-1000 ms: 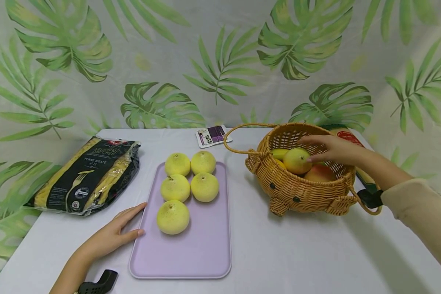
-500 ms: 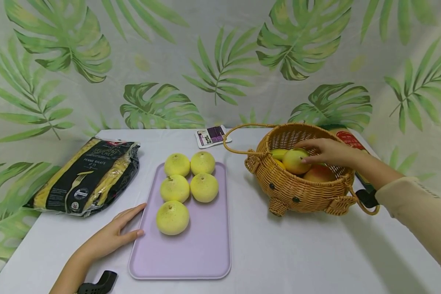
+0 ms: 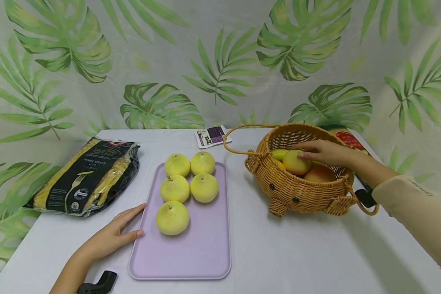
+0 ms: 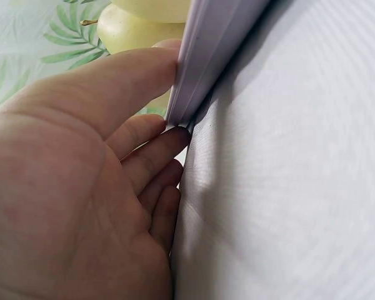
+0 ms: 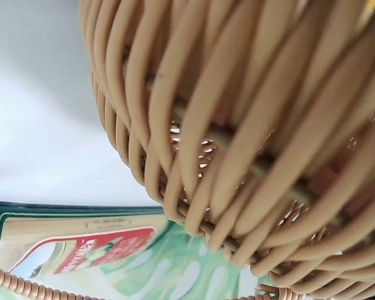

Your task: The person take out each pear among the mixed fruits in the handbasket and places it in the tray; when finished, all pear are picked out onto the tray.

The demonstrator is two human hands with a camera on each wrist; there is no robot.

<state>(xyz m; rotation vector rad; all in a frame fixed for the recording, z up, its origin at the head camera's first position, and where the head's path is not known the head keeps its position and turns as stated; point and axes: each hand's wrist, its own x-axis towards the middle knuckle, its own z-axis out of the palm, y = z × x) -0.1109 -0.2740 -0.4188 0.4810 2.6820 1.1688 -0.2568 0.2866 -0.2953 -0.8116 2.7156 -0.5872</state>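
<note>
My left hand (image 3: 112,234) rests against the left edge of a lilac tray (image 3: 191,259), its thumb on the rim and its fingers beside it. In the left wrist view, the thumb of the left hand (image 4: 81,169) touches the tray's rim (image 4: 206,56). Several round pale-yellow fruits with short stems, like pears (image 3: 172,217), stand on the tray. On the right, my right hand (image 3: 325,152) reaches into a pig-faced wicker basket (image 3: 297,194) and grips a round yellow fruit (image 3: 295,163). Its far fingertips are hidden. The right wrist view shows only basket weave (image 5: 237,125).
A black-and-yellow bag of penne (image 3: 88,175) lies at the left. A small white-and-purple packet (image 3: 211,136) lies at the back. Behind the basket is a green-and-red bag (image 5: 81,244). An orange-red fruit (image 3: 319,174) and yellow-green fruit (image 3: 279,153) share the basket.
My right hand has moved slightly left and closed in on the yellow fruit, which has turned so its stem spot no longer shows. The left hand and tray have stayed put.
</note>
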